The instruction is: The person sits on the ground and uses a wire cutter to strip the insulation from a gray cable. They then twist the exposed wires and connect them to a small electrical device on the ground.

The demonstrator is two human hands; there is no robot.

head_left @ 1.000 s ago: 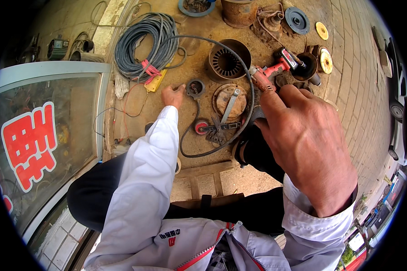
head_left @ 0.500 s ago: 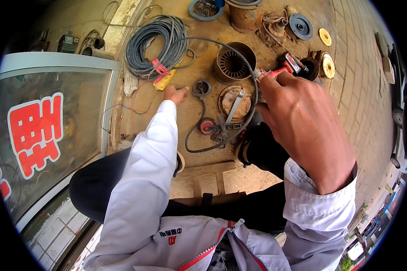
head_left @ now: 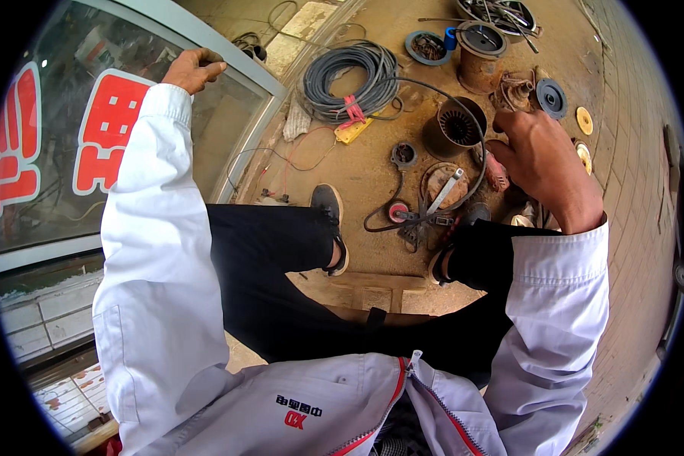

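Right grip (head_left: 539, 163): fingers curled down, gap looks narrow; tips hidden behind the hand, so can't tell if it's clamped on anything. Red tool (head_left: 496, 169) shows just left of and below those fingers, partly covered by the hand; contact unclear.

Left grip (head_left: 194, 71): well apart from the right, up in front of the glass door (head_left: 209, 144). Fingers bent, thumb close to them, narrow gap; can't tell if something thin is pinched.

Around the red tool: open metal cylinder (head_left: 437, 138) with slotted inner wall, upright, just left of it. Rusty disc (head_left: 436, 181) nearer the person, flat metal bar (head_left: 444, 192) lying across it. Small ring housing (head_left: 404, 155) left of the disc, round red piece (head_left: 397, 212) below that.

Black cable (head_left: 427, 86) runs from the cable coil (head_left: 334, 102) past the cylinder and loops round the disc. Yellow box (head_left: 353, 132) at the coil's near edge, pink tie (head_left: 351, 111) on the coil.

Farther out on the floor (head_left: 365, 171): blue-grey tray (head_left: 409, 49) with small parts, rusty drum (head_left: 479, 70), dark grey disc (head_left: 552, 99), yellow disc (head_left: 584, 120) to its right.
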